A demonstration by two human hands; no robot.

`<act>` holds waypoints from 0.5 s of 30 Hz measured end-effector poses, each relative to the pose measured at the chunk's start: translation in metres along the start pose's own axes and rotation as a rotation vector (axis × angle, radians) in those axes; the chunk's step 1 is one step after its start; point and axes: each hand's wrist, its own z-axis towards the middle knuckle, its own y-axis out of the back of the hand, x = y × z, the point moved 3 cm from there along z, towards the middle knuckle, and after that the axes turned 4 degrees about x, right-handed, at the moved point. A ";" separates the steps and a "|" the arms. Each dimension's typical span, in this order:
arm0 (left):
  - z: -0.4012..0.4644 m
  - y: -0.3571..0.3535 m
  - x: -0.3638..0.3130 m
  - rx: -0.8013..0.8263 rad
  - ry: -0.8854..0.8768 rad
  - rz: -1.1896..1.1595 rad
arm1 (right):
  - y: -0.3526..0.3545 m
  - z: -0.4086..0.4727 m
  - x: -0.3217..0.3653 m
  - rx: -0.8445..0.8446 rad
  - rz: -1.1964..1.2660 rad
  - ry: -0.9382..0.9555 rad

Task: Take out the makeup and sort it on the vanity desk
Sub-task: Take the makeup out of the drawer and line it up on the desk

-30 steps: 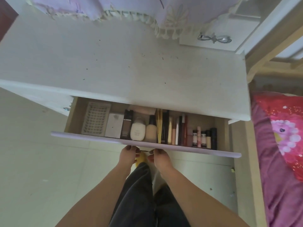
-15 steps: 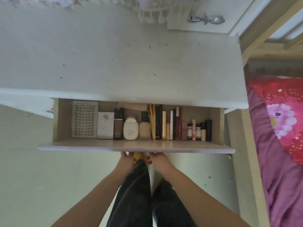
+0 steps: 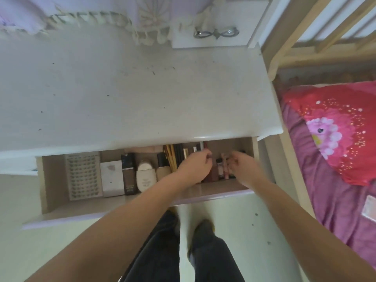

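The drawer (image 3: 203,195) under the vanity desk top (image 3: 132,94) stands pulled out. A row of makeup lies in it: a lash tray (image 3: 82,176), a white box (image 3: 112,179), a dark foundation bottle (image 3: 128,174), a white tube (image 3: 145,175), a beige bottle (image 3: 162,169), gold pencils (image 3: 170,157) and small lipsticks (image 3: 220,169). My left hand (image 3: 195,167) is inside the drawer over the slim sticks, fingers curled. My right hand (image 3: 243,169) hovers at the small tubes on the right, fingers curled too. Blur hides whether either hand holds anything.
A lace-edged cloth (image 3: 91,19) hangs at the back of the desk. A small upper drawer with a metal handle (image 3: 215,33) sits at the back right. A bed with a pink and red pillow (image 3: 335,131) stands close on the right. My legs are below the drawer.
Both hands let go of the drawer front and moved up into the drawer, over the makeup on the right. The drawer is pulled further out.
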 end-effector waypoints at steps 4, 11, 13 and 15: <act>0.032 -0.028 0.007 -0.009 0.039 0.337 | -0.016 0.017 -0.005 0.102 -0.226 0.108; 0.027 -0.050 0.014 -0.249 0.070 0.400 | -0.025 0.023 -0.006 0.115 -0.381 0.233; 0.023 -0.050 0.012 -0.328 0.052 0.330 | -0.024 0.019 -0.007 0.067 -0.367 0.289; 0.021 -0.051 0.010 -0.333 0.044 0.241 | -0.023 0.016 -0.007 0.066 -0.326 0.338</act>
